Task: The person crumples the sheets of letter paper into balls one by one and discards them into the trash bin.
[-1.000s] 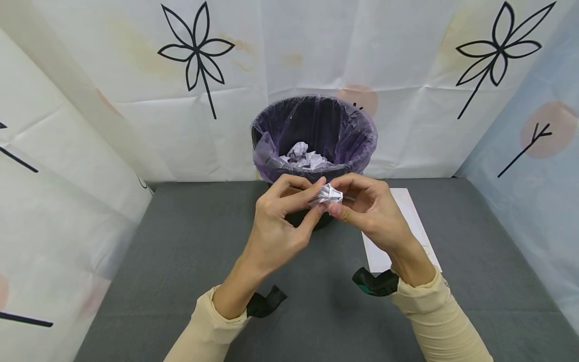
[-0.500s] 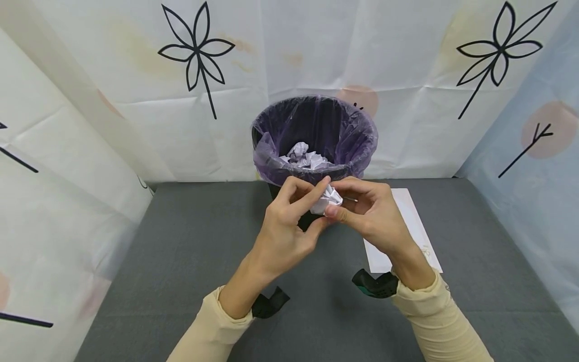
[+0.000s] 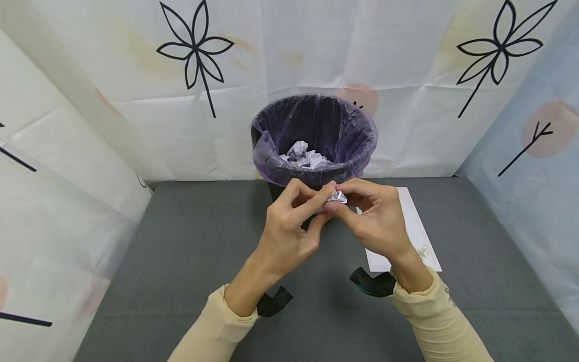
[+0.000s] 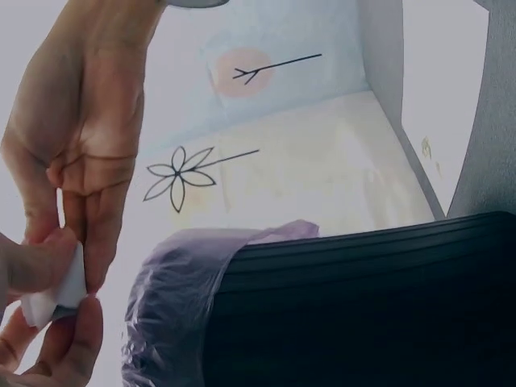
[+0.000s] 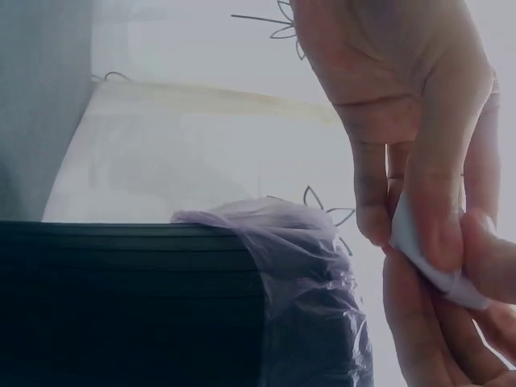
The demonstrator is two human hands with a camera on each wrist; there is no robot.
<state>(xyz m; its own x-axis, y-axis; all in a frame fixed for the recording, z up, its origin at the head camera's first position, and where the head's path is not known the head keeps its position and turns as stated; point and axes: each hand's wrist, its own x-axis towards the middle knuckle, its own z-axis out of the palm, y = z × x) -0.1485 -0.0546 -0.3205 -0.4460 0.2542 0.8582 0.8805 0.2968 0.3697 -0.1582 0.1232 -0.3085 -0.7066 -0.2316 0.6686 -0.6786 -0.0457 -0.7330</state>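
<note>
A small crumpled piece of white paper (image 3: 337, 197) is pinched between both hands, just in front of the bin. My left hand (image 3: 291, 221) grips it from the left with thumb and fingers. From the other side my right hand (image 3: 380, 218) pinches it, thumb toward the camera. The wrist views show the same crumpled paper (image 4: 68, 290) partly covered by fingertips. Behind the hands stands a black bin (image 5: 129, 298) lined with a translucent purple bag (image 3: 312, 173). Inside it lie several crumpled white papers (image 3: 305, 157).
On the grey table (image 3: 203, 241), to the right, a flat white sheet (image 3: 418, 231) with a small plant print lies partly under the right forearm. White cloth walls (image 3: 113, 65) with flower drawings enclose the back and sides.
The left hand has shifted slightly right, closer to the right hand. The crumpled paper has been turned and squeezed, and less of it shows between the fingers.
</note>
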